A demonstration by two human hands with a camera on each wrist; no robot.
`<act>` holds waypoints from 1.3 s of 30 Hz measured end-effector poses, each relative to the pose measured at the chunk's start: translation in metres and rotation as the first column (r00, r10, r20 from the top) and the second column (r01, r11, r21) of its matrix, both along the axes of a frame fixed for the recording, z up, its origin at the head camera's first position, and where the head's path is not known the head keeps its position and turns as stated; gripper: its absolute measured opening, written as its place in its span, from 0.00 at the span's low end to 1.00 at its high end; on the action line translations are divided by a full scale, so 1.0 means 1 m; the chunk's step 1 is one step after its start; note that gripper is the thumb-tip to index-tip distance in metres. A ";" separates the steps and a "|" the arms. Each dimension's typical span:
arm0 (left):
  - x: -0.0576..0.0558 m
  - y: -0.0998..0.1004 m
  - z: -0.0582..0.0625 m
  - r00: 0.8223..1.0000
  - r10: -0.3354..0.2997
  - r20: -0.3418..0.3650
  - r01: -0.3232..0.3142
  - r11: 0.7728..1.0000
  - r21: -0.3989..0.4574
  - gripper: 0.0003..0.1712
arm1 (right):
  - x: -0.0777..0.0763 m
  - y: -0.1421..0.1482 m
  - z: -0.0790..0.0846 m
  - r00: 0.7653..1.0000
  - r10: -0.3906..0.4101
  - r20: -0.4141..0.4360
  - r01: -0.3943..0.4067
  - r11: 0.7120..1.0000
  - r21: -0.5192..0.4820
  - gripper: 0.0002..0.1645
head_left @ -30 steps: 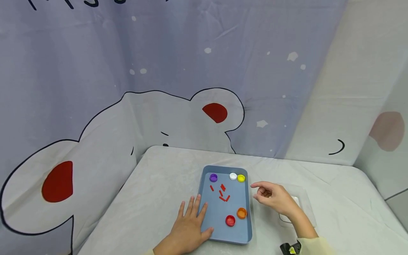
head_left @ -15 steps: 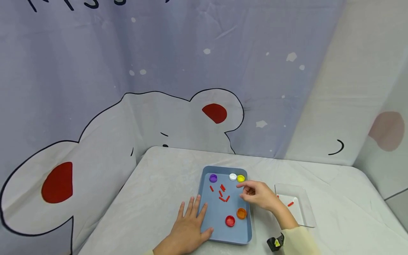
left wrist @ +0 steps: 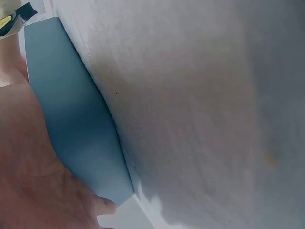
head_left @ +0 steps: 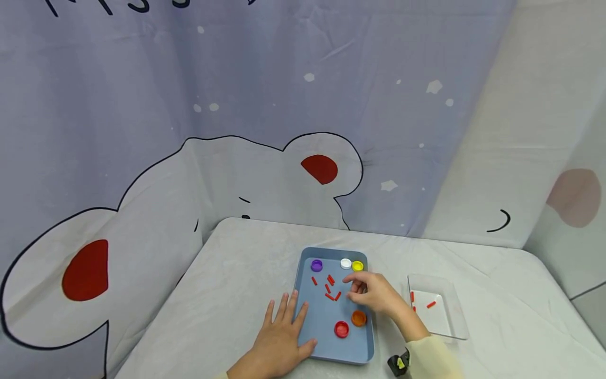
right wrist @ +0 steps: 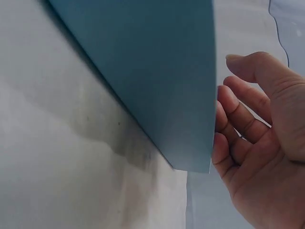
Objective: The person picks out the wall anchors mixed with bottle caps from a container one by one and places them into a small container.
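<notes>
Sweeping leftward comes the right hand (head_left: 374, 292) in the head view: a second ago it was outside the tray's right rim, now it's over the blue tray (head_left: 322, 321). Its palm is hidden, the sticks are small, and part of the clear box (head_left: 458, 316) at lower right sits behind the forearm. Bright red and slim, the red sticks (head_left: 330, 280) lie scattered mid-tray, just left of the right fingertips; thumb and forefinger are bent with a gap between them. Left hand (head_left: 279, 337), fingers spread, rests across the tray's left edge, with the sticks up and right of its fingertips.

Over to the left wrist: the palm fills the lower left, most fingers out of sight, and the tray's smooth outer wall runs diagonally beside it, hiding the inside.

Right wrist now: tray wall at upper centre, some fingertips partly covered by its edge, thumb apart from loosely curled fingers at right. The sticks are screened by that wall.
</notes>
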State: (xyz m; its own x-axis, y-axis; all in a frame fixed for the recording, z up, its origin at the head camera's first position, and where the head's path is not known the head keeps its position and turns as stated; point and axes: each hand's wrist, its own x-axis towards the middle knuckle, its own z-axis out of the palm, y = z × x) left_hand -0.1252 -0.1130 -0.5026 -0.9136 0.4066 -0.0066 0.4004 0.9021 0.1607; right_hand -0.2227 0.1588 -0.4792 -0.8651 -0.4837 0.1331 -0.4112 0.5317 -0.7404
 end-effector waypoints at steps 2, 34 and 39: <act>0.000 0.000 0.000 1.000 0.002 0.000 -0.002 1.000 0.001 0.47 | 0.000 -0.003 -0.001 1.000 -0.004 -0.010 0.004 1.000 0.009 0.16; 0.000 -0.002 -0.007 0.998 -0.023 -0.055 0.026 0.998 0.055 0.46 | 0.006 -0.036 -0.027 0.926 -0.171 -0.338 0.287 0.899 0.332 0.20; 0.000 -0.002 -0.008 0.998 -0.021 -0.059 0.023 0.999 0.041 0.46 | 0.007 -0.039 -0.029 0.915 -0.184 -0.360 0.307 0.896 0.321 0.19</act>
State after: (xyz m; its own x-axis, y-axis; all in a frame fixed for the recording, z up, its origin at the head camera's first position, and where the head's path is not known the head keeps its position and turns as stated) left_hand -0.1255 -0.1154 -0.5104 -0.9026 0.4256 0.0646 0.4301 0.8859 0.1737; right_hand -0.2161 0.1202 -0.5085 -0.9044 -0.3280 0.2730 -0.4083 0.8511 -0.3301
